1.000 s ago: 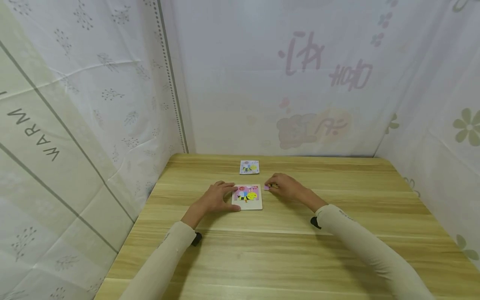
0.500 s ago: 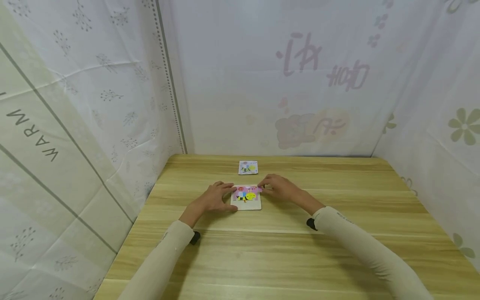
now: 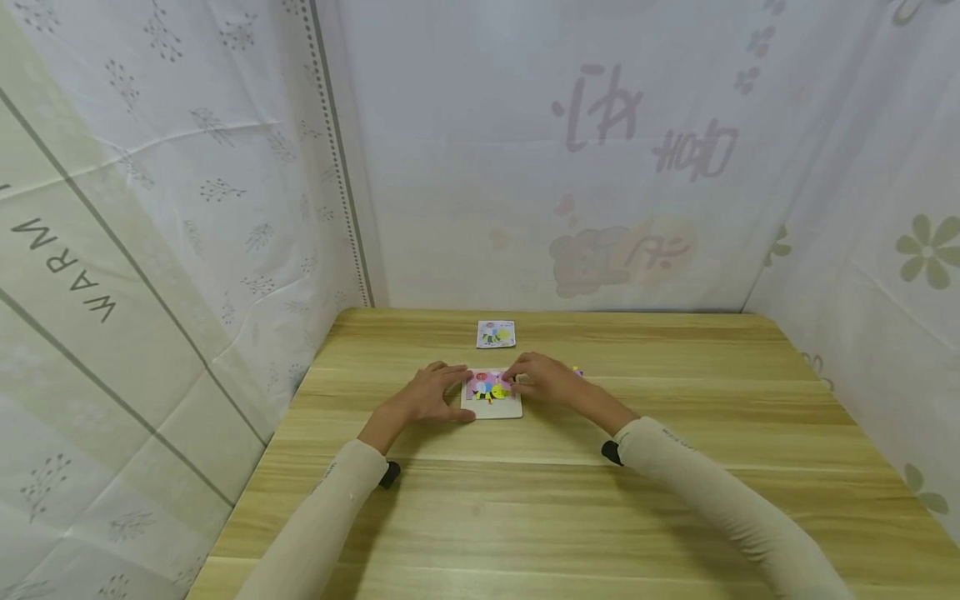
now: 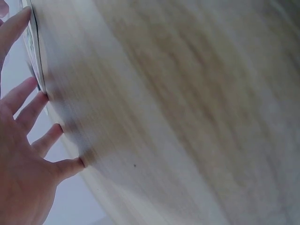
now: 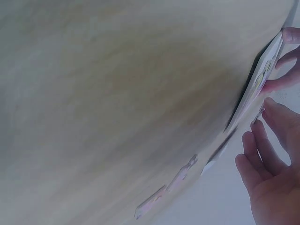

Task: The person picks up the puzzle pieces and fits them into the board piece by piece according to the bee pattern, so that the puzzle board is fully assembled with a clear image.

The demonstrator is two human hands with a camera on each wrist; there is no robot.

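A square jigsaw puzzle board (image 3: 498, 410) with a yellow-and-black bee picture on pink lies on the table. Beside its left edge, my left hand (image 3: 429, 394) rests with fingers spread, the thumb at the lower left corner and a fingertip at the upper left. In the left wrist view, the fingers (image 4: 29, 112) look mostly straight, some tips on the tabletop. Over the board's upper right part, my right hand (image 3: 551, 382) pinches a small puzzle piece (image 5: 258, 117) between thumb and finger. That piece is largely hidden in the head view.
A picture card (image 3: 496, 334) with the same bee lies behind the board. Loose puzzle pieces (image 5: 151, 202) lie on the wooden table (image 3: 480, 517) to the right, partly behind my right hand in the head view. Printed curtains (image 3: 450, 167) surround the table.
My right hand has moved left from beside the board, carrying a puzzle piece to the board's upper right part. Loose pieces at the right have come into view. My left hand stays put.
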